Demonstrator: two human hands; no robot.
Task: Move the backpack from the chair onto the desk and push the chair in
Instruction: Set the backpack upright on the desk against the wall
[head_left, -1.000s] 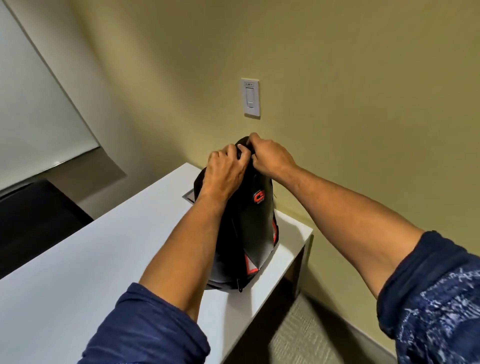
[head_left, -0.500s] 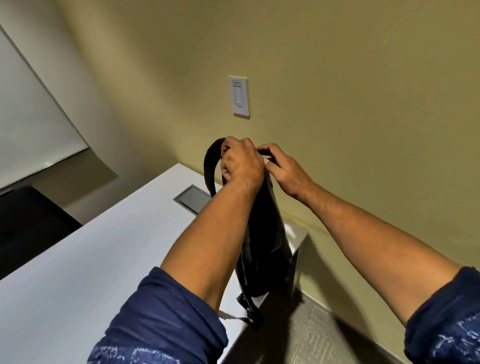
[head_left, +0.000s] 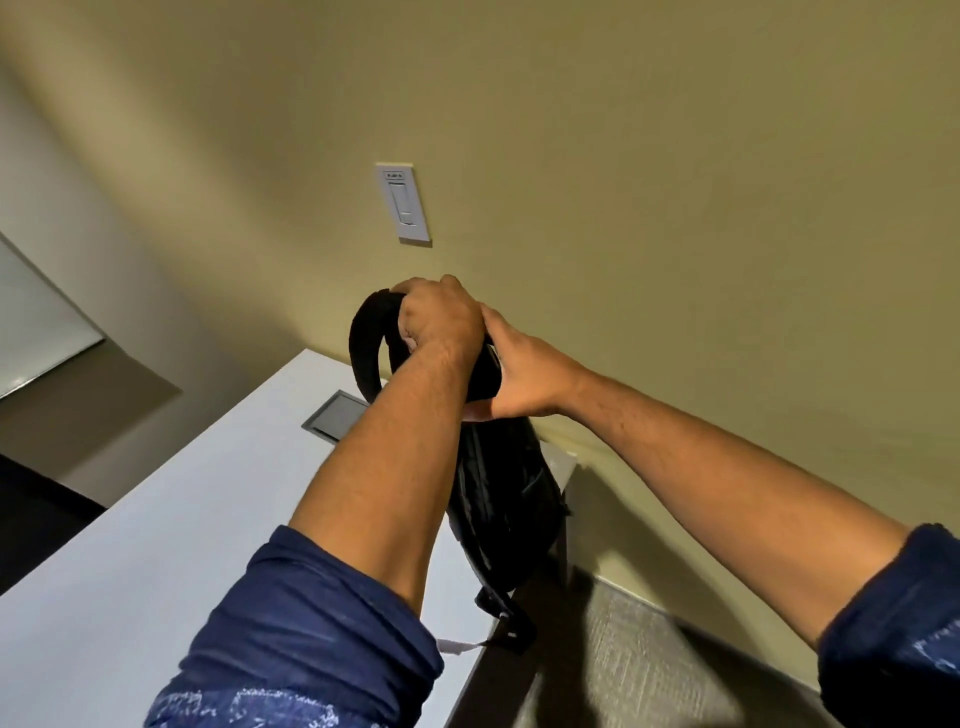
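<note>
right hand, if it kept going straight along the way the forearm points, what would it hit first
The right hand points up and to the left, straight at the left hand, which it already touches at the top of the black backpack. Past those, probably the wall; depth is unclear.

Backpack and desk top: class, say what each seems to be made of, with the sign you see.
Backpack: probably woven synthetic fabric, black, slight sheen; it creases and sags.
Desk top: likely laminate, smooth matte white; flat, crisp edge.

Desk (head_left: 156, 545) lies bare left of the backpack (head_left: 504, 499) (wall (head_left: 675, 208) blocks right).
</note>
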